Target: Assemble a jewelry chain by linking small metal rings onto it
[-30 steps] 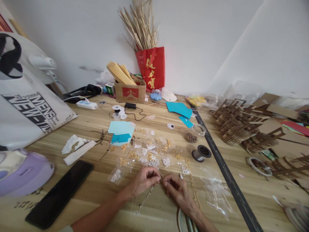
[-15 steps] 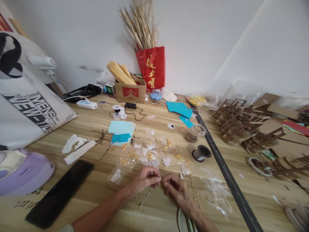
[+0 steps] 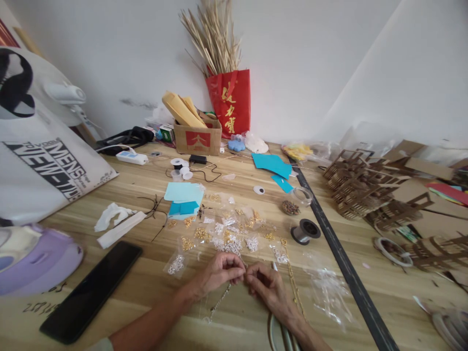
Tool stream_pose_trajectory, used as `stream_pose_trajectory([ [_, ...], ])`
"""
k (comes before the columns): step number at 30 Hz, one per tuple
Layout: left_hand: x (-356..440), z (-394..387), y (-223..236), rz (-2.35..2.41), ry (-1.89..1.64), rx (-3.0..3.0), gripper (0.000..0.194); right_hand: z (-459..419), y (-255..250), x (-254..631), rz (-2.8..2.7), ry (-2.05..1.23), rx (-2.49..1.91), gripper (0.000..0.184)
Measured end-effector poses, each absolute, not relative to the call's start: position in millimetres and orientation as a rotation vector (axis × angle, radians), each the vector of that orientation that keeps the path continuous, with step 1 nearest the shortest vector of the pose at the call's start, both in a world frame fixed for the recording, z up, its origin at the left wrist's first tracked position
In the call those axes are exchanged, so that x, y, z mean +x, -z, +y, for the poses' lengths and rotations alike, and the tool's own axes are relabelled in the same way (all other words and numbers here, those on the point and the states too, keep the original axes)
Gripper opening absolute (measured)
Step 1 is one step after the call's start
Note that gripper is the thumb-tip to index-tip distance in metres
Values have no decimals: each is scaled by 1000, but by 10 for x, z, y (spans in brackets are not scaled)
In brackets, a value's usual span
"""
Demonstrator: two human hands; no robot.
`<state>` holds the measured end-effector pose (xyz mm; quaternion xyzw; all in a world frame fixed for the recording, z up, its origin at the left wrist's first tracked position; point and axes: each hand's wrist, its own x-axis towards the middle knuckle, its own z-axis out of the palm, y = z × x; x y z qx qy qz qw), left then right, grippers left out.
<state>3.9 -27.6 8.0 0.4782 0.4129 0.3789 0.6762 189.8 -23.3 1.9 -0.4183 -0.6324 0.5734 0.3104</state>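
Observation:
My left hand (image 3: 224, 269) and my right hand (image 3: 266, 285) meet fingertip to fingertip above the table, both pinched. From beneath my left fingers a thin beaded chain (image 3: 220, 298) trails down toward me, so that hand appears closed on it. What my right fingertips pinch is too small to make out. Under my right wrist lie the curved handles of pliers (image 3: 275, 331). A gold chain (image 3: 291, 280) runs along the table just right of that hand. Small bags of silver beads (image 3: 227, 243) and gold findings (image 3: 202, 234) are spread beyond my fingers.
A black phone (image 3: 91, 292) and a purple-white device (image 3: 40, 261) lie at the left. Right of the beads stand a wire spool (image 3: 305, 231) and clear plastic bags (image 3: 329, 287). Small woven baskets (image 3: 351, 190) crowd the far right. A cardboard box (image 3: 197, 139) and red bag (image 3: 232, 105) stand behind.

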Motion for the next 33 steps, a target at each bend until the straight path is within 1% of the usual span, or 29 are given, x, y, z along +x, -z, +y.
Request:
stream_pose_trajectory([
  [9, 68, -300, -82, 958, -841, 1149, 19, -233, -62, 1855, -1490, -1705, -1074, 44],
  [13, 77, -316, -38, 990, -839, 1218, 17, -230, -67, 1855, -1488, -1732, -1054, 44],
  [23, 120, -354, -53, 1133, -898, 1514, 9, -249, 22, 1861, -1565, -1640, -1017, 38],
  [29, 182, -392, -35, 1306, -868, 1707, 12, -259, 99, 1890, -1633, -1594, -1000, 36],
  [33, 194, -422, -49, 1375, -796, 1815, 14, -274, 118, 1906, -1770, -1461, -995, 31],
])
